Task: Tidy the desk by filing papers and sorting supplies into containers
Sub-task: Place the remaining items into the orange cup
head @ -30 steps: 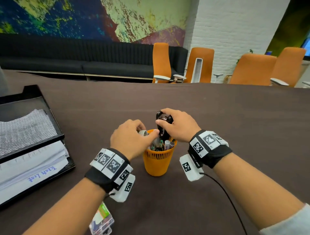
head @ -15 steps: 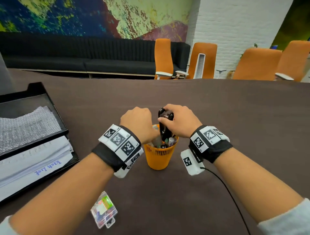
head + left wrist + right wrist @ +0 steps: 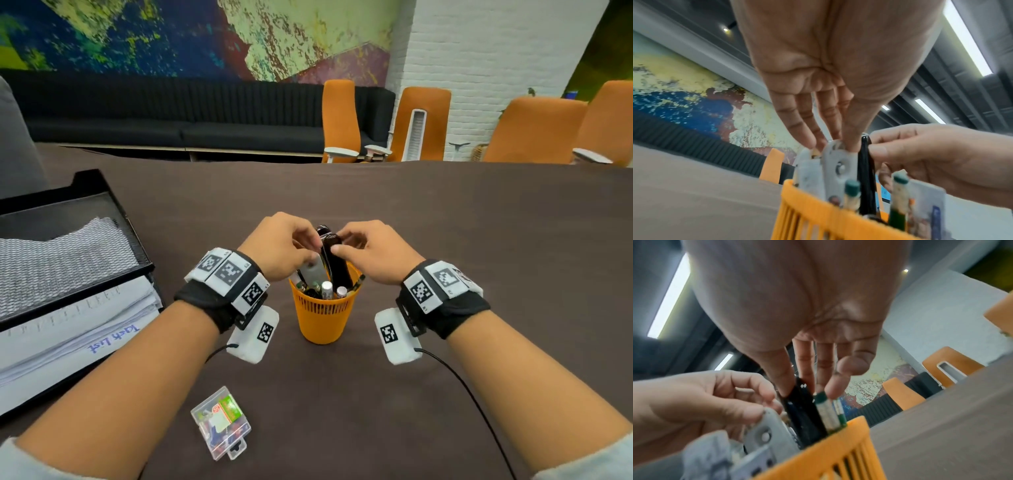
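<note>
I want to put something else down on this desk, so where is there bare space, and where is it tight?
Bare tabletop runs wide beyond and right of the orange cup, and between cup and paper tray. Near you, a smaller patch lies right of the clear plastic box, crossed by a cable. The cup itself is packed, with both hands over it.

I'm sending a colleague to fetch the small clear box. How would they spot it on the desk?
Start at the orange pen cup in the middle of the brown table. Come straight toward the near edge, slightly left: the clear plastic box lies flat there, alone. It is see-through, with a green and red label.
</note>
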